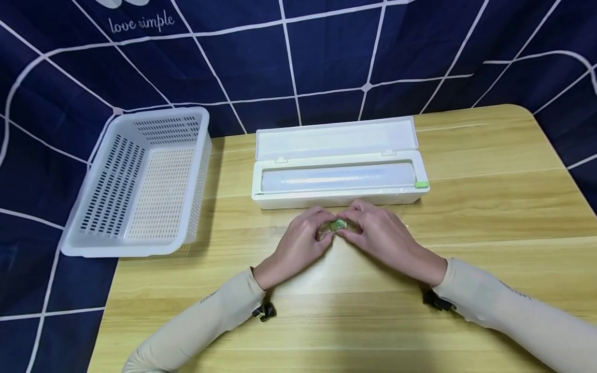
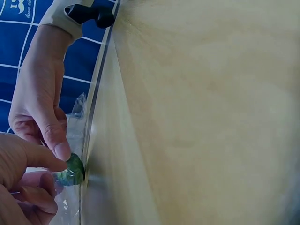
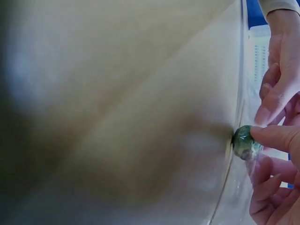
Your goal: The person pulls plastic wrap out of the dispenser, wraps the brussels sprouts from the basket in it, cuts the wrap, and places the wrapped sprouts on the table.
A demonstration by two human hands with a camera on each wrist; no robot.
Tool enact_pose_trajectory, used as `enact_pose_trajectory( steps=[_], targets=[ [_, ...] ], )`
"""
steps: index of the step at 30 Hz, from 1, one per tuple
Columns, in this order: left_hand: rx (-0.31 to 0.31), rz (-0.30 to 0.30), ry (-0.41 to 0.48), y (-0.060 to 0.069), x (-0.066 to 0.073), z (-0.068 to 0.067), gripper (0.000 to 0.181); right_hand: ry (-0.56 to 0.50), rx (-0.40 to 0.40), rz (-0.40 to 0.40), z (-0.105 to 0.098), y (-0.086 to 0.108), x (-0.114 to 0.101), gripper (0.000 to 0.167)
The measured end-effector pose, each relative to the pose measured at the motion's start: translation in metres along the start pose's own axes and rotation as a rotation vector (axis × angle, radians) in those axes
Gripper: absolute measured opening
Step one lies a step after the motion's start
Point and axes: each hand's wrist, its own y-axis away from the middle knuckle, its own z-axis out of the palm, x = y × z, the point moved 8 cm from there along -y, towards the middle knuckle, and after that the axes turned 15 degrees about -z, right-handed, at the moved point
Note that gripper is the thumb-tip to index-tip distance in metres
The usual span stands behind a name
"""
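Note:
Between the two hands, on the wooden table, is a small green item with clear film around it; the left wrist view shows the green item glossy and rounded, the right wrist view shows the same green item. The left hand pinches its left side with curled fingers and thumb. From the other side the right hand grips it the same way, the fingertips of both hands nearly meeting. Clear film spreads out beside the item. Just behind the hands stands an open white box holding a roll of film.
A white perforated basket stands at the table's left, its inside showing nothing. The box's raised lid leans toward a dark blue curtain with white lines. A green tab sits at the box's right end.

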Motion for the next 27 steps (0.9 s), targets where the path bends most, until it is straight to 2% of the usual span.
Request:
enact_pose_trajectory(
  steps=[12,19,27],
  targets=[
    [-0.001,0.035,-0.057,-0.002,0.004,0.002,0.029,-0.015,0.005,-0.031,-0.007,0.003,-0.003,0.034],
    [0.006,0.039,-0.049,0.001,0.008,0.002,0.030,-0.047,0.222,-0.128,-0.051,0.019,0.002,0.031],
    [-0.004,0.025,-0.017,0.002,0.009,0.000,0.030,-0.061,0.375,-0.035,-0.101,0.051,0.032,0.031]
  ],
)
